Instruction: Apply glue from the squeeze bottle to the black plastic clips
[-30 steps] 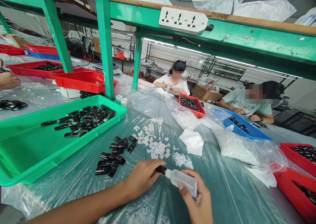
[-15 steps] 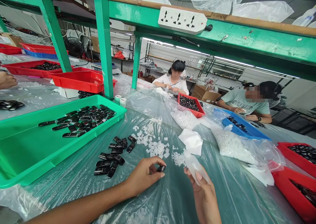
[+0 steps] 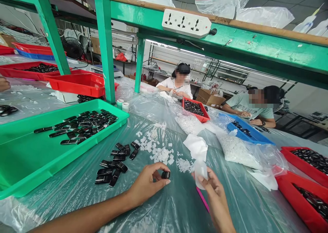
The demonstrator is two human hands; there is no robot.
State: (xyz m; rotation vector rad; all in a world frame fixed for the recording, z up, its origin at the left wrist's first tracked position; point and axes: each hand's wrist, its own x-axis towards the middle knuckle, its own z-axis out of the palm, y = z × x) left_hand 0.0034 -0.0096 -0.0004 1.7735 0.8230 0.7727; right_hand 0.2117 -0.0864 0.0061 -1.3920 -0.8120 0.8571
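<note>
My left hand [image 3: 146,183] pinches a small glossy black part [image 3: 166,175] between thumb and fingertips, just above the plastic-covered table. A translucent white squeeze bottle [image 3: 200,169] is in my right hand [image 3: 216,192], gripped between thumb and fingers. Below that bottle shows a thin pink stick [image 3: 203,199]; whether the hand touches it I cannot tell. Left of my left hand lies a loose group of black parts [image 3: 116,164]. Beyond my hands are small white translucent pieces [image 3: 161,154], a heap of finer white bits [image 3: 184,165] and a crumpled white tissue [image 3: 196,145].
A green tray [image 3: 64,161] with black parts stands at left, near a green post [image 3: 104,48]. Red trays [image 3: 302,188] and a blue tray [image 3: 256,137] are at right. A bag of white pieces [image 3: 238,152] lies between. Two people sit across the table; another person's hand shows far left.
My right hand has turned the bottle more upright, and the pink stick has come into sight beneath it. The black part in my left hand has turned slightly. The whole view has shifted a little.
</note>
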